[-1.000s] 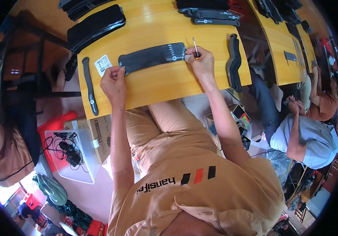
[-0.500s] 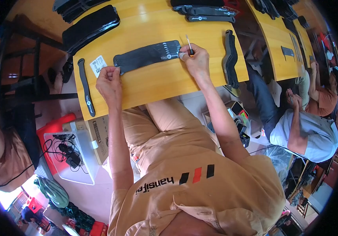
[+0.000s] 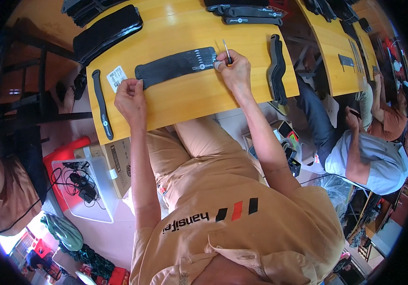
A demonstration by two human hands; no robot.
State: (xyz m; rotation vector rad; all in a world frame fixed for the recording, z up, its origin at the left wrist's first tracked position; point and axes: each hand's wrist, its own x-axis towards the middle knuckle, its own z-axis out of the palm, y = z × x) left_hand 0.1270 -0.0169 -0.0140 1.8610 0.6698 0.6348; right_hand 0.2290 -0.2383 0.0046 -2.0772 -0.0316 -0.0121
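Observation:
Several dark grey straps (image 3: 173, 68) lie side by side, overlapping, on the yellow table in front of me. White printed marks run across them near their right ends. My left hand (image 3: 131, 99) pinches their near left corner between thumb and fingers. At the right end, my right hand (image 3: 236, 76) is closed round a small screwdriver-like tool (image 3: 225, 47), its thin metal shaft pointing away from me. The thumb and fingertips of that hand touch the straps' right edge. A white label card (image 3: 116, 77) lies just beyond my left hand.
A single strap (image 3: 101, 107) lies along the table's left edge. Strap stacks stand at the far left (image 3: 108, 34), far right (image 3: 252, 21) and right edge (image 3: 276, 69). Below on the left is a clear plastic bin (image 3: 86, 190) with cables. People sit on both sides.
The view has shifted very slightly. Both hands keep their grip at the two ends of the straps, with hardly any movement.

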